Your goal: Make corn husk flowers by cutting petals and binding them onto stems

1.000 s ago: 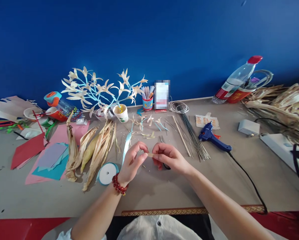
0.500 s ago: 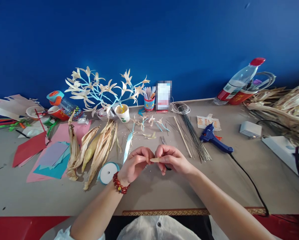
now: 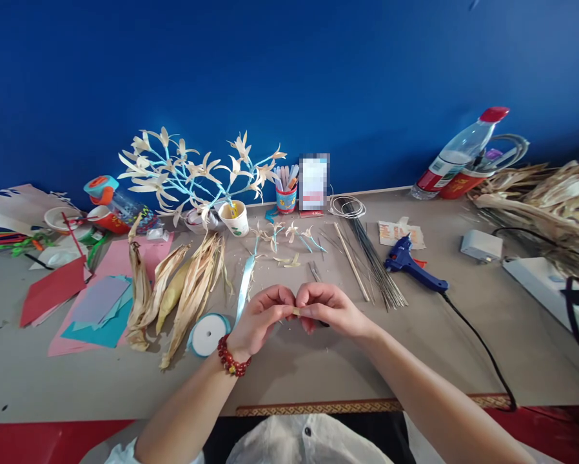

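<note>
A small pale strip of corn husk (image 3: pixel 296 311) is pinched between the fingertips of both hands, mostly covered by them. My left hand (image 3: pixel 264 317), with red beads at the wrist, grips its left end. My right hand (image 3: pixel 332 309) grips the right end, so the two hands touch at the fingers. Just behind them lies a metal tool (image 3: pixel 314 272) with dark handles, partly hidden by my right hand. To the left stand a roll of light blue ribbon (image 3: pixel 209 334) and dried corn husks (image 3: pixel 193 290). Small husk flowers (image 3: pixel 292 233) on blue stems lie beyond my hands.
Husk flower branches (image 3: pixel 197 171) rise from a paper cup (image 3: pixel 235 222) at the back. Right of my hands lie wires (image 3: pixel 374 264), a wooden stick (image 3: pixel 351 262) and a blue glue gun (image 3: pixel 412 267) with its cord. A bottle (image 3: pixel 456 158) leans at the back right.
My hands have come closer together, and less of the husk strip shows between the fingers. The view has shifted slightly.
</note>
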Demonstrator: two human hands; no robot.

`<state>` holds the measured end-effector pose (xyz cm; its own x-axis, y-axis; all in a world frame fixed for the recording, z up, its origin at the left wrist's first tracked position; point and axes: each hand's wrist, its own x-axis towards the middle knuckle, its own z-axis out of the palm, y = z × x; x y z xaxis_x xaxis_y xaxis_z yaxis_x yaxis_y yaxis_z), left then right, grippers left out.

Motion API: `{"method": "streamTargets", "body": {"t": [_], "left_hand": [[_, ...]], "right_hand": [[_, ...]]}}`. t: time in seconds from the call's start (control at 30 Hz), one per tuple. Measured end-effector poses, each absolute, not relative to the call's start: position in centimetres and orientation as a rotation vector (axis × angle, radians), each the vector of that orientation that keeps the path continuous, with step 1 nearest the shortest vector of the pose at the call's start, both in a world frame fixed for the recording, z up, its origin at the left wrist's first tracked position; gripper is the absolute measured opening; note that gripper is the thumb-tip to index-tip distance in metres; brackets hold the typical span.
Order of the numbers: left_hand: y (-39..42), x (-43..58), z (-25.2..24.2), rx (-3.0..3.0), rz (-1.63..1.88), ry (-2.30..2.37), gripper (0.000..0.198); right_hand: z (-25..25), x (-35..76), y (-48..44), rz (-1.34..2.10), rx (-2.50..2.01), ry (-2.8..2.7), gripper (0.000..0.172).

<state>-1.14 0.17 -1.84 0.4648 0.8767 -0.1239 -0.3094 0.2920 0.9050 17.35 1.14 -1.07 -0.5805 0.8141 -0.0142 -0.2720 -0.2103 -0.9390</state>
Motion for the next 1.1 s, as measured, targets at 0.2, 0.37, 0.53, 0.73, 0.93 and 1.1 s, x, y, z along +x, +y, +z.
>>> {"method": "streamTargets", "body": {"t": [0.2,0.37,0.53,0.73,0.93,1.1], "left_hand": [[0.5,-1.0,-1.7,0.876,0.985,0.615,0.021],[0.5,-1.2,-1.6,0.881,0.972,0.679,0.020],[0.2,-1.0,-1.9,0.852,0.957,0.653,0.020],[0.7,-1.2,-1.9,0.864,1.017,0.681,0.025],[0.6,-1.4,-2.0,0.854,0.971,0.698,0.019],[0.1,-0.7,-2.3,0.853,1.047,0.650,0.020]], "right_hand": [[-1.9,18.0,1.8,1.889,-0.548,-1.019,0.016],[-1.1,17.5,1.4,1.833,-0.658,-1.187,0.019],[-1.1,17.3,1.1,1.808,-0.681,-1.268,0.020],[-1.4,18.0,1.7,1.726,-0.697,-1.123,0.017],[-1.2,17.1,0.9,1.774,-0.752,-1.292,0.026],[-2.0,16.4,0.8,1.774,-0.752,-1.241,0.031]]}}
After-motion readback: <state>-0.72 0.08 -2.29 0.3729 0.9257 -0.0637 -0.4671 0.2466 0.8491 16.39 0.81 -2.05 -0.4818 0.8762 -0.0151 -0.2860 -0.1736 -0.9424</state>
